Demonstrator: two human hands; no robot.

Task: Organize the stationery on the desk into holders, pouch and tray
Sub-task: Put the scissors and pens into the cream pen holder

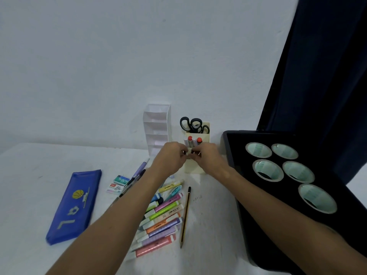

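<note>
Both hands, left (172,158) and right (208,158), are together pinching something tiny over the cream holder (195,153)'s front slot. Guessing it drops in next, then the highlighters (158,219) need sorting.

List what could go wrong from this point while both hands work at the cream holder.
1. Both hands, left hand and right hand, pinch small items at the front pocket of the cream holder; one could slip and drop onto the desk.
2. Pushing on the holder might tip it, spilling the scissors and red-capped markers.
3. The left forearm hangs above the highlighters; lowering it could scatter them or roll the pencil.
</note>
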